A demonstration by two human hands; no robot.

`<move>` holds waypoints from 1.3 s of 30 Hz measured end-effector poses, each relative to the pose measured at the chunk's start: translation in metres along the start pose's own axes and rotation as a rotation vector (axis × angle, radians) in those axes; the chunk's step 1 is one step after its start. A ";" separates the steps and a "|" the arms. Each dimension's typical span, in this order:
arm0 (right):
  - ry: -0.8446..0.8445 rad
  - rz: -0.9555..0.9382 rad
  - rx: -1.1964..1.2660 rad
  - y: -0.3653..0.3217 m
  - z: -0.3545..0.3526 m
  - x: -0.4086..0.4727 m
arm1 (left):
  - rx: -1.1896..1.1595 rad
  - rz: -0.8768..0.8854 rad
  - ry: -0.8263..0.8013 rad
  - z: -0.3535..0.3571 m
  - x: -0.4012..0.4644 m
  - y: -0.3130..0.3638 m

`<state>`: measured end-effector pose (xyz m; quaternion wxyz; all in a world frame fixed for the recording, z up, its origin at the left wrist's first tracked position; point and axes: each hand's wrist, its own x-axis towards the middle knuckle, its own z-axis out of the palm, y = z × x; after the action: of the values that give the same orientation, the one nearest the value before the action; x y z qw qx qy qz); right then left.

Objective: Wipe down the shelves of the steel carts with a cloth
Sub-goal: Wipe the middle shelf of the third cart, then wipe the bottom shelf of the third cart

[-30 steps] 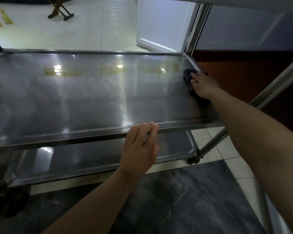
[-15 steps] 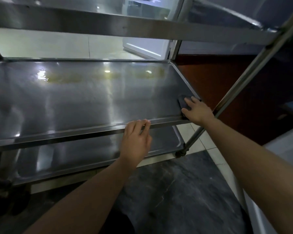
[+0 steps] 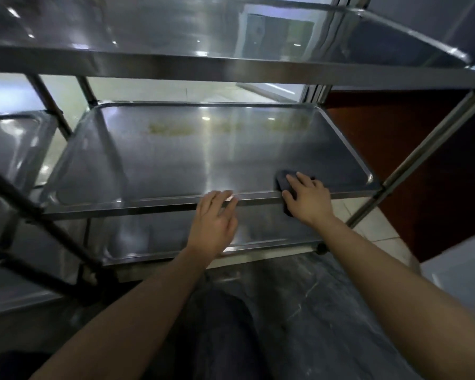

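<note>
Drawn back from the far right corner to the near edge of the middle shelf (image 3: 203, 160): dark cloth (image 3: 281, 182), pressed flat under right hand (image 3: 307, 198); left hand (image 3: 214, 215) loose, fingers on front lip; soft, limp, best gripped bunched

Steel cart, three shelves: top shelf (image 3: 231, 68), middle shelf (image 3: 203, 160) with yellowish smears near its far edge, bottom shelf (image 3: 162, 237). Right hand (image 3: 309, 200) flat on dark cloth (image 3: 281, 183) at the middle shelf's front rim. Left hand (image 3: 214, 223), fingers straight, touching that rim. Second cart (image 3: 14, 144) at left.
</note>
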<state>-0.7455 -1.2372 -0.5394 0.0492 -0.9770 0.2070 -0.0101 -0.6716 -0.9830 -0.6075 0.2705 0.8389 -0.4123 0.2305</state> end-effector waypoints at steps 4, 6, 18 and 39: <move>0.037 -0.101 0.050 -0.072 0.014 -0.010 | 0.098 0.010 0.009 -0.047 -0.028 -0.048; 0.018 -0.172 0.071 -0.110 0.018 -0.013 | 0.148 -0.003 0.008 -0.072 -0.036 -0.073; -0.072 -0.577 0.064 -0.349 0.041 -0.013 | 0.287 0.021 -0.080 -0.196 -0.096 -0.195; 0.096 -0.899 -0.043 -0.321 0.146 -0.091 | 0.129 -0.094 -0.362 -0.203 -0.209 -0.204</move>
<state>-0.6930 -0.8953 -0.6520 0.0098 -0.9692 -0.2355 -0.0715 -0.6534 -0.6290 -0.6369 0.1481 0.9007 -0.3987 0.0891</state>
